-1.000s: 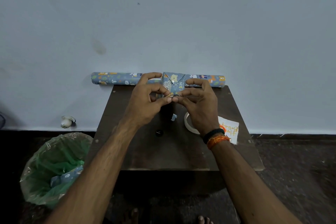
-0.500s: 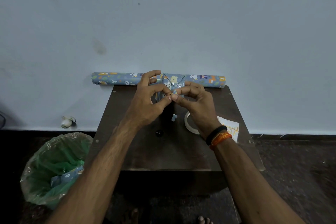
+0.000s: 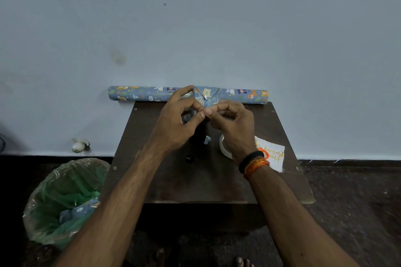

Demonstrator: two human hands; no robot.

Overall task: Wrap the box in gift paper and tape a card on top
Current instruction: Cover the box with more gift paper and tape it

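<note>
A small box wrapped in blue animal-print paper (image 3: pixel 206 95) is held up above the far part of the dark wooden table (image 3: pixel 195 180). My left hand (image 3: pixel 175 123) grips its left side, thumb tip at the folded flap's lower point. My right hand (image 3: pixel 234 123) pinches that same flap point, and its fingers hide the box's lower right. The folded end faces me with triangular creases. A white card with orange writing (image 3: pixel 272 155) lies on the table at the right, beside a roll of clear tape (image 3: pixel 223 147) partly hidden by my right wrist.
A roll of the same gift paper (image 3: pixel 143 94) lies along the wall behind the table. A small paper scrap (image 3: pixel 206 140) and a black cap (image 3: pixel 189 159) sit mid-table. A green-lined bin (image 3: pixel 63 199) with paper offcuts stands on the floor at the left.
Both hands have shifted slightly, with fingertips meeting at the flap's point; the box has tipped a little while the flap is pressed down.
</note>
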